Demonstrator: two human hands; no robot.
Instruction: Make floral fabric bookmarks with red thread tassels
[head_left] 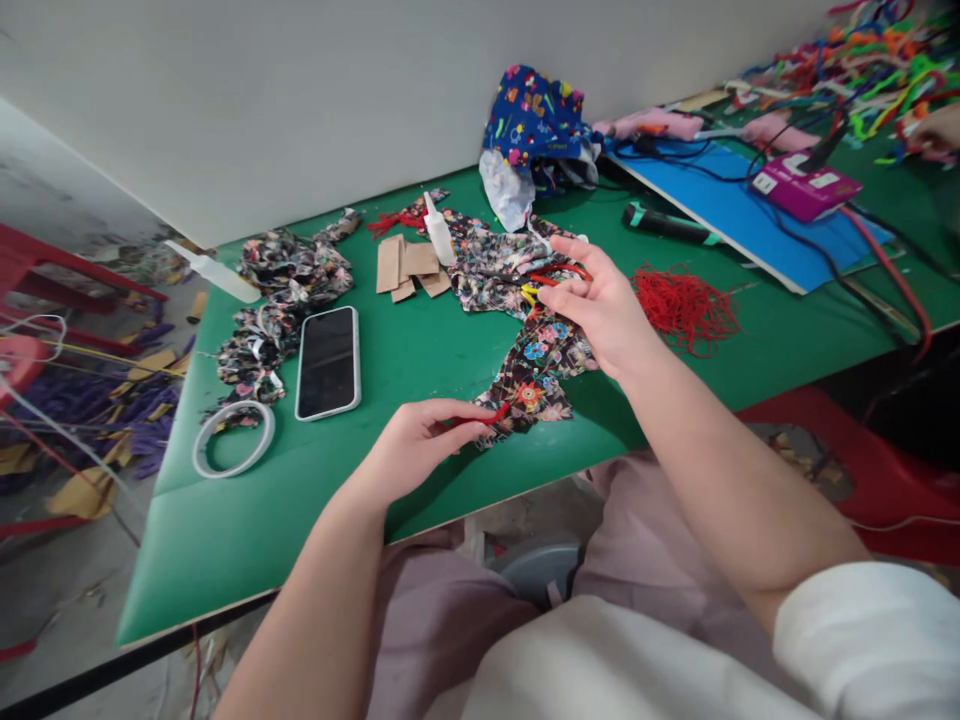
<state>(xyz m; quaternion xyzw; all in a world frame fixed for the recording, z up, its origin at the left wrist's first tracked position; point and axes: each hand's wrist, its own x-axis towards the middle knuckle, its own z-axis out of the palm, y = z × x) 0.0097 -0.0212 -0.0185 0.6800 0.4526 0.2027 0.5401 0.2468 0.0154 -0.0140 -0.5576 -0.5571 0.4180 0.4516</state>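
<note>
My left hand (420, 440) pinches a short red cord (496, 413) at the near end of a dark floral fabric piece (536, 375). My right hand (600, 305) has its thumb and fingers around the red and yellow handles of a pair of scissors (559, 272). Their dark blades point left, over a crumpled heap of similar floral fabric (480, 255). Just behind, a white squeeze bottle (439, 232) with a pointed nozzle stands near brown paper pieces (397, 265). A pile of red strings (686, 308) lies right of my right hand.
On the green table (300, 530), a phone (328, 362), a tape roll (234, 440), more floral fabric (289, 275) and a second bottle (214, 275) lie left. Behind are a blue patterned cloth (534, 120), a cutter (671, 226), a blue board (742, 220) and a purple power strip (806, 187). Another person's hand (936, 130) shows far right.
</note>
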